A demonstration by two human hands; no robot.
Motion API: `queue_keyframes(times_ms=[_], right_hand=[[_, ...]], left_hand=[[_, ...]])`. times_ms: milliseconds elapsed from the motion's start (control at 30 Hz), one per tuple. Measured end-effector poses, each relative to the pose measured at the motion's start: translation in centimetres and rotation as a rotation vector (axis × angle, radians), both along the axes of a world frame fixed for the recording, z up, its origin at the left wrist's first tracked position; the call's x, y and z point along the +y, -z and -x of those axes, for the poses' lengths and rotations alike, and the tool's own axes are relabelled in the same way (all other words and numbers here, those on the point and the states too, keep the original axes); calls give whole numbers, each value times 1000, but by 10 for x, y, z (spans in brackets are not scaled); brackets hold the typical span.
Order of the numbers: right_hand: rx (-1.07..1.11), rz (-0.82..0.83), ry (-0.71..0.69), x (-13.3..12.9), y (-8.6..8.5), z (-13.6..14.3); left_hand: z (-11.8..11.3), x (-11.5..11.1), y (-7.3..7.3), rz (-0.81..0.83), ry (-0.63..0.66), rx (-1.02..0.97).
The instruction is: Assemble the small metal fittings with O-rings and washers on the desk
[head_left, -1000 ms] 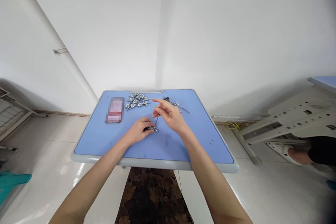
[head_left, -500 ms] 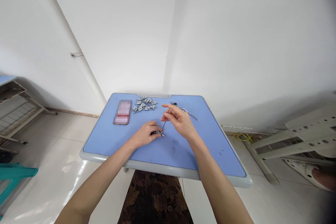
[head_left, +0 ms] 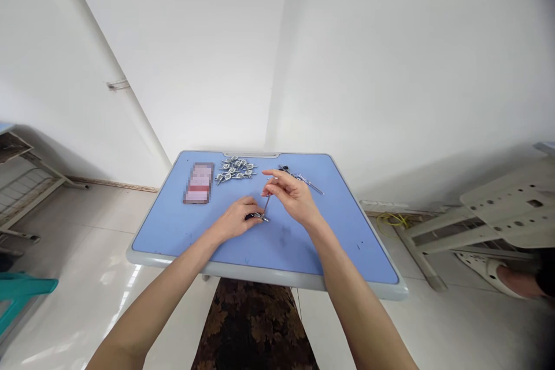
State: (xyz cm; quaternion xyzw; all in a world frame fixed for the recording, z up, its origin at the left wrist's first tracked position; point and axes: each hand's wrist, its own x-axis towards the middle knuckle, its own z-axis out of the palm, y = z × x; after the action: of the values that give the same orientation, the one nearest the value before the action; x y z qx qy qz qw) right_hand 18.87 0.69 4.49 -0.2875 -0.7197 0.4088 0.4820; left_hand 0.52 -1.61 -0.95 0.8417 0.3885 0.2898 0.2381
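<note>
My left hand (head_left: pixel 237 218) rests on the desk, its fingers closed on a small metal fitting (head_left: pixel 264 218) with a dark part. Most of that piece is hidden under the fingers. Above it, my right hand (head_left: pixel 291 195) pinches a thin screwdriver (head_left: pixel 267 203), its handle covered by the fingers. The slanting shaft reaches down to the fitting, and its tip appears to touch it. A pile of similar silvery fittings (head_left: pixel 236 169) lies farther back, beyond my left hand. Behind my right hand are some slim metal pieces (head_left: pixel 309 181) and a small black part (head_left: pixel 284 168).
The blue desk (head_left: pixel 173 237) stands against a white wall. A phone (head_left: pixel 199 183) with a blurred screen lies at its left. On the floor are a teal stool (head_left: pixel 26 289), a yellow cable (head_left: pixel 392 220) and a desk frame (head_left: pixel 416 243) near another person's shoe (head_left: pixel 485 266).
The view has shifted slightly, so the desk sits a little farther left. Both hands keep nearly the same hold, the screwdriver still standing on the fitting.
</note>
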Motion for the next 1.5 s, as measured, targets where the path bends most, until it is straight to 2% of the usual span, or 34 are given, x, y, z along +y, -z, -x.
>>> queue_keyframes(times_ms=[200,433,633,733,833,967,1033,1200,1333,1500], right_hand=[[-47,-99,160,3,6,6],[-76,-95,37,-2,1,2],[-123,-237,270,3,12,11],[-212,-315,314,1,13,9],[-265,-337,222,-3,9,5],[-141,-163,-20,-4,4,2],[-61,-84,-55,-2,5,4],[11,-35,102,1,10,12],[-64,-93,249,2,12,12],[-173,-122,311,2,12,5]], left_hand=[[0,-1,-3,8,3,10],[1,-1,-2,19,-7,-10],[1,-1,0,19,3,-23],[1,0,-1,16,8,-28],[1,0,0,14,9,-30],[1,0,2,13,2,-32],[1,0,2,13,-4,-27],[0,-2,-2,16,-16,-2],[0,-2,-4,7,-11,3],[1,-1,-2,-23,-23,20]])
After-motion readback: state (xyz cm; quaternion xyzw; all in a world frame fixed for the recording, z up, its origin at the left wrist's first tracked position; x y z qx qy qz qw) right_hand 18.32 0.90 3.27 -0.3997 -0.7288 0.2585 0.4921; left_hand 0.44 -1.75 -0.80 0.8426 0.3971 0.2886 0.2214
